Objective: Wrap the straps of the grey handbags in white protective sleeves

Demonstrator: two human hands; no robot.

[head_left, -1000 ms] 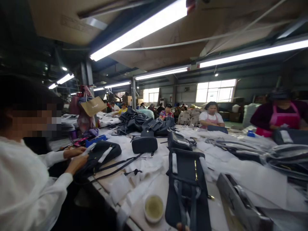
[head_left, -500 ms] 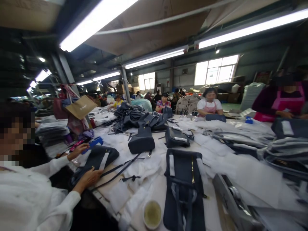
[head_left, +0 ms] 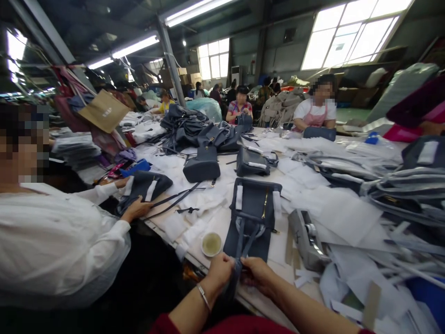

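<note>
A dark navy backpack (head_left: 255, 199) lies on the worktable in front of me, with a gold zipper (head_left: 265, 202) and white foam strips on its face. Its straps (head_left: 239, 239) run down toward me, partly covered in thin translucent wrap. My left hand (head_left: 221, 269), a bracelet on its wrist, is closed in a pinch at the strap's lower part. My right hand (head_left: 257, 272) pinches the same strap area from the other side. The fingertips partly hide what they grip. The strap end hangs below my hands at the table edge.
A cup of yellowish liquid (head_left: 211, 244) stands left of the backpack. A grey tape dispenser (head_left: 308, 239) is to the right, among white foam sheets (head_left: 347, 215). At left, a co-worker in white (head_left: 62, 241) handles another bag (head_left: 144, 188). More navy bags (head_left: 201, 164) lie farther back.
My view has tilted down, so the table sits higher in the picture. Both my hands have come into view, holding the backpack's strap. The co-worker at left still handles a bag.
</note>
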